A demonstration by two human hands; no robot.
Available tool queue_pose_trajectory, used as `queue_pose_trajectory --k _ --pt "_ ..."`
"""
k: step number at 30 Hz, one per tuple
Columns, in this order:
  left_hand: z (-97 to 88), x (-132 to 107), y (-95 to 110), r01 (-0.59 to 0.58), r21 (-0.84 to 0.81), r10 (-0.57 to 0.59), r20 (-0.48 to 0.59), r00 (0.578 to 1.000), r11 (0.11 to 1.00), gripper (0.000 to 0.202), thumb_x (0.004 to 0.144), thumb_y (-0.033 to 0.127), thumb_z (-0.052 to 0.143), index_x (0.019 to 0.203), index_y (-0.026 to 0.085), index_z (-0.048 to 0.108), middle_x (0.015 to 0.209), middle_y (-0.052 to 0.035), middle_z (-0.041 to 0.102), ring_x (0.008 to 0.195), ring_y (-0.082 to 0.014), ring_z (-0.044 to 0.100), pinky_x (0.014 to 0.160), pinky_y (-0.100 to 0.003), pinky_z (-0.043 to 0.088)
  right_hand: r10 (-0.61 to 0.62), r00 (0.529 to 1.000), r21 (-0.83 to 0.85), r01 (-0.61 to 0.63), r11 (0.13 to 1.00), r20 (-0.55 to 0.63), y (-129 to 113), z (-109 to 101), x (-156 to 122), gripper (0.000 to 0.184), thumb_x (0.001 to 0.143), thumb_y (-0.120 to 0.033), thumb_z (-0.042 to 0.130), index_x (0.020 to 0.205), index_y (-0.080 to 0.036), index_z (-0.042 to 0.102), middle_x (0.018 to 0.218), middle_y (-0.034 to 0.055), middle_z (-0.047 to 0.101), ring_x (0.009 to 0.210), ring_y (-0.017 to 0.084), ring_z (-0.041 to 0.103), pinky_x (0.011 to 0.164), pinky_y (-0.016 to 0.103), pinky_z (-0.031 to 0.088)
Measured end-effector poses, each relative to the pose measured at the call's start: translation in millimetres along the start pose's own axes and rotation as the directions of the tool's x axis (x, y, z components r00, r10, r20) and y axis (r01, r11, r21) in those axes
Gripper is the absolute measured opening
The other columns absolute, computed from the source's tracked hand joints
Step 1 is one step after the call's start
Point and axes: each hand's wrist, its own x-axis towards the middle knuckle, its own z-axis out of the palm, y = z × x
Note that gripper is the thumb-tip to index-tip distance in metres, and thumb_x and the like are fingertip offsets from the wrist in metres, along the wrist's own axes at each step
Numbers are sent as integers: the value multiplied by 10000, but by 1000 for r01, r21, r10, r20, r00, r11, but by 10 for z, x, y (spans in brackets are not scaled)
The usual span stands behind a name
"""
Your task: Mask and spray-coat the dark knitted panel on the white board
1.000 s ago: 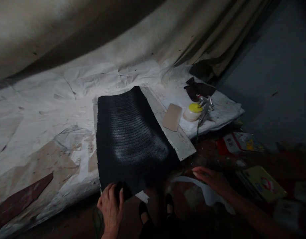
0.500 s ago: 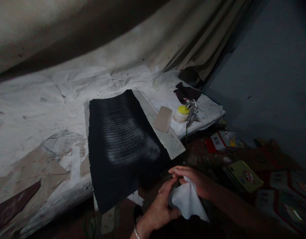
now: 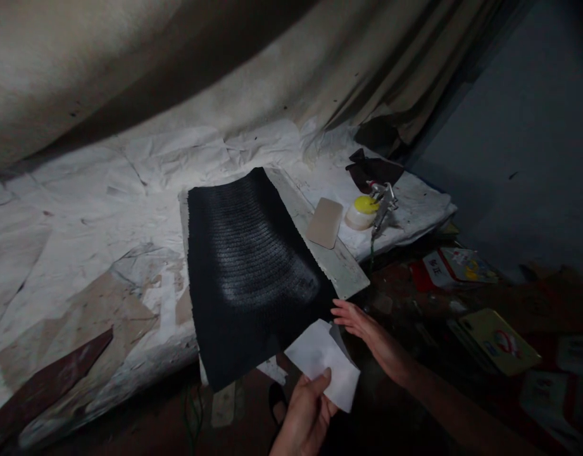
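Note:
My left hand (image 3: 306,405) grips a folded white cloth (image 3: 319,358), thumb on top, in front of the black sheet's near edge. My right hand (image 3: 362,326) is empty, its fingers stretched out beside the sheet's near right corner; whether they touch it I cannot tell. The black sheet (image 3: 253,253) looks like embossed leather, with scaly ridged rows and a whitish sheen in the middle. It lies on a pale board (image 3: 348,275), overhanging the table's front. A beige rounded card-like piece (image 3: 325,223) rests on the board, right of the sheet.
A spray gun (image 3: 385,206) stands by a tub with a yellow top (image 3: 364,212) on the paper-covered table (image 3: 149,190). Behind them lies a dark brown scrap (image 3: 374,172). A maroon piece (image 3: 54,380) sits front left. Tins (image 3: 500,342) and boxes crowd the floor at right.
My right hand has let go of the white cloth and opened out. My left hand now holds the cloth alone, flatter and nearer the black sheet. The view has shifted slightly left.

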Motion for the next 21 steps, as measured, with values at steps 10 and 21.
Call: queue_pose_trajectory --k 10,21 --pt "-165 -276 372 -27 -175 33 30 999 984 499 800 149 705 1261 119 515 1128 -140 701 1078 -258 661 940 -366 545 145 765 -64 -135 989 628 473 45 65 729 774 -457 781 1351 -125 486 1058 94 650 983 242 608 835 322 444" --pt "-601 -156 624 -317 0 313 -168 935 948 820 678 144 768 1395 199 374 967 -50 695 818 -167 678 751 -269 528 245 635 -135 -216 967 732 410 238 70 423 641 -354 782 983 -109 736 909 57 663 749 166 595 685 211 409"
